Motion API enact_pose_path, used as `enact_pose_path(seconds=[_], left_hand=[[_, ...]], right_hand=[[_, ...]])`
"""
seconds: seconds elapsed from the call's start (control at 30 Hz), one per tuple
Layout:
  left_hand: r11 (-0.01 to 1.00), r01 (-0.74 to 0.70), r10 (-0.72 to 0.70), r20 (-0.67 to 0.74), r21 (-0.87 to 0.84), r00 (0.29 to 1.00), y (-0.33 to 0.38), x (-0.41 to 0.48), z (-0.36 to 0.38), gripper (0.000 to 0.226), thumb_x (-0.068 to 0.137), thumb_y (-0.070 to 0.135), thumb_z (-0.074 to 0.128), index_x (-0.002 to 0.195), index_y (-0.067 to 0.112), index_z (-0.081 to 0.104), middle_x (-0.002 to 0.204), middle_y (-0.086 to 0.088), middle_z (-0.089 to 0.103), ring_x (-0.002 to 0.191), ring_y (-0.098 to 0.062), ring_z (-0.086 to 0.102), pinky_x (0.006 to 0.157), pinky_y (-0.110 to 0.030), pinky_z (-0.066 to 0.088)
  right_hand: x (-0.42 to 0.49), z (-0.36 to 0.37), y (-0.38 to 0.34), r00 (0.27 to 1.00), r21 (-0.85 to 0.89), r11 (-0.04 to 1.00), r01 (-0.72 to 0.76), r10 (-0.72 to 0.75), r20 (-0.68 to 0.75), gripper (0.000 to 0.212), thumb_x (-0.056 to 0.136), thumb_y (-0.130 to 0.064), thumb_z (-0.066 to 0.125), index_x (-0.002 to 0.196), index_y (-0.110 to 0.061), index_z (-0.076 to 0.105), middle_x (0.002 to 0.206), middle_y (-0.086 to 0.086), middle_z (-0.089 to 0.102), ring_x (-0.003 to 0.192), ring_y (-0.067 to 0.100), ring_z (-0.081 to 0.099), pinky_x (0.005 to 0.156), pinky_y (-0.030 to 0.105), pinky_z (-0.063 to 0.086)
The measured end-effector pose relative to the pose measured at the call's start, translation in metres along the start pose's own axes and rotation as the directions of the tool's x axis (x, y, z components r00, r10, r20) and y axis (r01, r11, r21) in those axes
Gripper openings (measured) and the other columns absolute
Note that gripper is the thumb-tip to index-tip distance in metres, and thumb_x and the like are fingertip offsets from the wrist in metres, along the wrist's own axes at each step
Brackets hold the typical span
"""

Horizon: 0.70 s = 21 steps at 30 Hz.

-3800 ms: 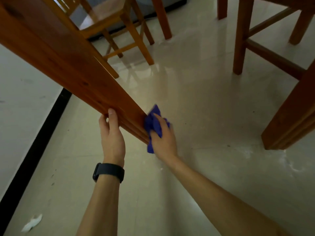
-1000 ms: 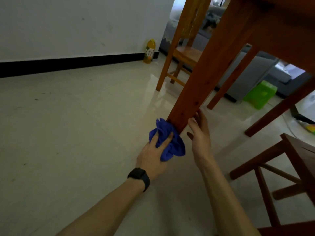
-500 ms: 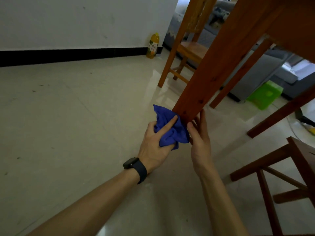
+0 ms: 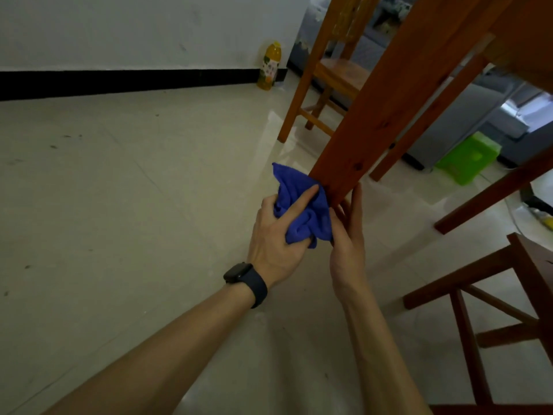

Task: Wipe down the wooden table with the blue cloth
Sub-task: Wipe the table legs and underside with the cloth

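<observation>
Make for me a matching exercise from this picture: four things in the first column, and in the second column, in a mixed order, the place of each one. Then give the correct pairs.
Things:
1. blue cloth
2. yellow bottle
3. green plastic object
4. black watch

Places:
a. around the wrist of the left hand
b. standing by the white wall
c. gripped and pressed against the table leg
d. on the floor to the right, beyond the table leg

Pairs: 1-c, 2-b, 3-d, 4-a
</observation>
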<state>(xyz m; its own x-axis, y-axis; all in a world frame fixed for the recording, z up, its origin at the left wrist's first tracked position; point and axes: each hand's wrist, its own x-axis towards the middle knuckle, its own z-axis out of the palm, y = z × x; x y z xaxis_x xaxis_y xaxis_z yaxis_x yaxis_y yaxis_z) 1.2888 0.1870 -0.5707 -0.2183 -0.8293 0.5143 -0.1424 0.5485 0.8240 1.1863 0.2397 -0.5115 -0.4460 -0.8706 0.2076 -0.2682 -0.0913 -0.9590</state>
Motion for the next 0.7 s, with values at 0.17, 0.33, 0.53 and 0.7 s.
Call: enact_pose_path(seconds=[0.17,0.33,0.53,0.7], left_hand=[[0.985,-0.017,0.006,0.066,0.170,0.998,-0.023,-0.014,-0.004,0.073,0.087,0.045,0.049,0.144,0.066,0.009,0.115,-0.005,0.039,0.093,-0.024,0.049,0.080,-0.042,0.054],[0.877,-0.042,-0.134,0.329,0.478,0.935,-0.054,-0.042,-0.022,0.070,0.084,0.057,0.026,0.135,0.070,-0.019,0.120,-0.006,0.040,0.096,-0.027,0.047,0.079,-0.038,0.050],[0.936,0.333,-0.351,0.220,0.117,0.910,-0.016,-0.025,-0.034,0.028,0.079,0.040,0.055,0.106,0.048,0.057,0.105,0.003,0.057,0.083,-0.015,0.059,0.079,-0.042,0.055],[0.920,0.392,-0.327,0.549,-0.003,0.769,0.040,-0.007,-0.043,0.046,0.061,0.045,0.062,0.106,0.042,0.059,0.118,0.002,0.057,0.115,-0.023,0.054,0.101,-0.051,0.044]], right_hand=[[-0.007,0.006,0.010,0.999,-0.076,0.997,-0.034,0.037,0.033,0.058,0.104,-0.041,0.037,0.151,-0.053,0.005,0.121,-0.048,0.046,0.117,-0.017,0.050,0.096,0.017,0.044],[-0.017,0.015,0.009,0.993,-0.180,0.978,-0.104,0.113,0.039,0.054,0.100,-0.054,0.025,0.145,-0.062,-0.005,0.103,-0.068,0.031,0.095,-0.034,0.043,0.086,0.008,0.040],[-0.031,0.020,0.006,0.986,-0.216,0.964,-0.155,0.166,0.032,0.049,0.101,-0.044,0.046,0.145,-0.044,0.026,0.114,-0.041,0.049,0.097,-0.012,0.060,0.075,0.003,0.047],[-0.049,0.017,-0.012,0.762,0.379,0.661,-0.647,0.553,0.336,0.045,0.095,-0.052,0.054,0.123,-0.018,0.064,0.119,0.013,0.070,0.107,0.025,0.069,0.092,0.045,0.055]])
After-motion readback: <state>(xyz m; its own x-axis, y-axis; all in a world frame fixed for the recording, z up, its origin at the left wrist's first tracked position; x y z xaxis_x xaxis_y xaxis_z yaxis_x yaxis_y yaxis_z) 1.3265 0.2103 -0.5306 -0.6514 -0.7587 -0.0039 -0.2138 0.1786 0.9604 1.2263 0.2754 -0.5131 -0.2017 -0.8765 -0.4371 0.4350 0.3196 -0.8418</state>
